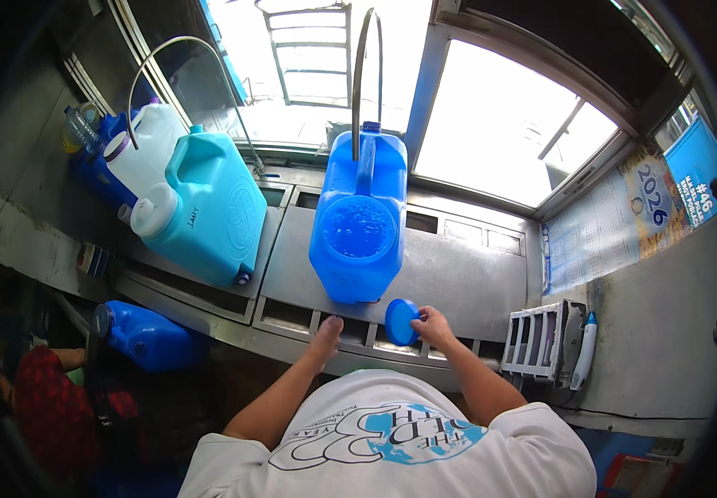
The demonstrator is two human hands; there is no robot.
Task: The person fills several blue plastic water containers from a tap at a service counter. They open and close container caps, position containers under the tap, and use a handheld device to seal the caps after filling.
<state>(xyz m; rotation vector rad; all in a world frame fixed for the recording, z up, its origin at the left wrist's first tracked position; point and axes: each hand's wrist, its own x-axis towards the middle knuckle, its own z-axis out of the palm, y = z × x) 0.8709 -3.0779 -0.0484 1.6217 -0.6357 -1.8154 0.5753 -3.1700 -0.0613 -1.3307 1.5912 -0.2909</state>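
A blue water jug stands upright on the steel counter straight ahead, its wide round mouth uncovered and bubbly water showing inside. My right hand pinches the rim of a round blue lid, held tilted just in front of the jug, to its right. My left hand is at the counter's near edge, left of the lid and apart from the jug. Its fingers are foreshortened, so their grip does not show clearly.
A capped turquoise jug and a white jug stand on the left. Thin curved metal spouts arch above the jugs. Another blue jug is low at left, near a person in red. A heat gun-like white-and-blue tool hangs right.
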